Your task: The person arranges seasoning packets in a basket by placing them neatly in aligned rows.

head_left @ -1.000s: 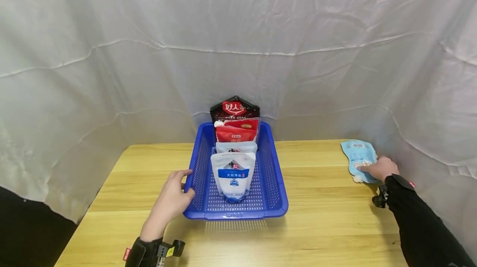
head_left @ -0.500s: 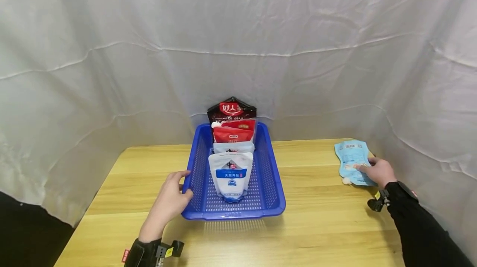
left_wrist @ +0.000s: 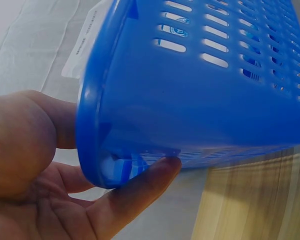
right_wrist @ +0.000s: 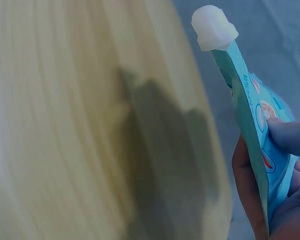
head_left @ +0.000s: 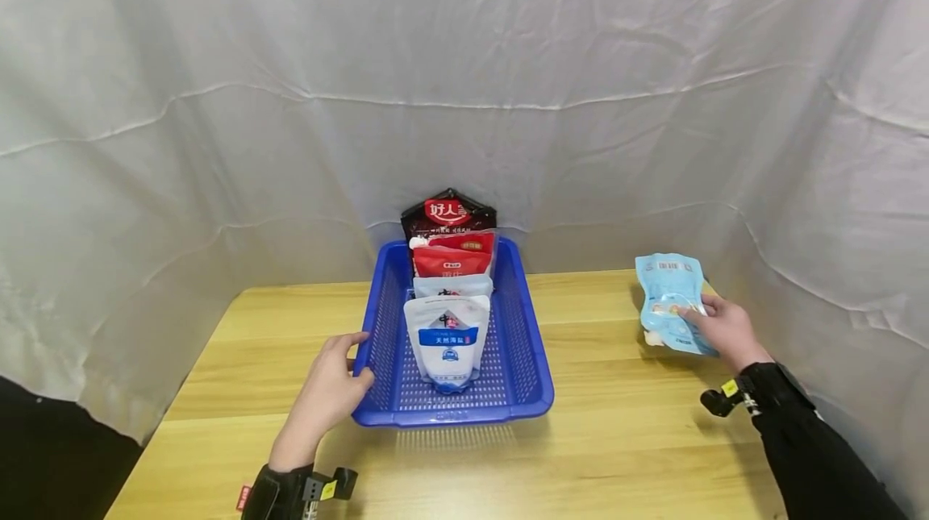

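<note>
With my right hand (head_left: 729,330) I pinch a light blue pouch (head_left: 664,294) at its right side, thumb on the printed face and fingers behind. Its white cap (right_wrist: 215,28) sticks out at one corner in the right wrist view, and a shadow falls on the table beneath it. My left hand (head_left: 330,387) holds the left rim of a blue plastic basket (head_left: 533,359), fingers and thumb on either side of the rim (left_wrist: 90,115). Standing in the basket are two white salt pouches, the front one (head_left: 448,339) with a blue band, and red packets (head_left: 452,262) behind them.
A black packet (head_left: 447,214) with a red label rises at the basket's back end. The basket sits on a wooden table (head_left: 602,439), whose far edge meets a grey cloth curtain (head_left: 464,141). The curtain also hangs close on the right and left.
My right hand has lifted the light blue pouch off the table and brought it left, its top tilting up. The left hand has stayed on the basket's rim.
</note>
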Demonstrator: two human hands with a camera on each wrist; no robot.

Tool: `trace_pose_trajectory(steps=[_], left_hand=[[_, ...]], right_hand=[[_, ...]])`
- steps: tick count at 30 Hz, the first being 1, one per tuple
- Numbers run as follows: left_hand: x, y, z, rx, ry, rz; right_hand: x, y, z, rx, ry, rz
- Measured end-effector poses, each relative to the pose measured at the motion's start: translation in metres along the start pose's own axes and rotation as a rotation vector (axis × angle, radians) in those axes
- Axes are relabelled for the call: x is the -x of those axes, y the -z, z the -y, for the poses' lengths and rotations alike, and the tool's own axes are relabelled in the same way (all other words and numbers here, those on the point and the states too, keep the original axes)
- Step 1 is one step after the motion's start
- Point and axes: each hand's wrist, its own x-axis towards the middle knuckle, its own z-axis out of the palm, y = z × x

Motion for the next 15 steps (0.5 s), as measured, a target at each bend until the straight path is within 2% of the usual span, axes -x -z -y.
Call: trace_pose_trajectory(steps=[6,15], left_hand=[[0.0,0.001,0.002,0.01,0.007,0.005],[0.0,0.001,0.001,0.008,0.006,0.009]], right_hand=[[0.013,-0.013,0.028,-0.154,0.066,-0.002],[0.04,-0.026,0.066,-0.219,0.179,0.017]])
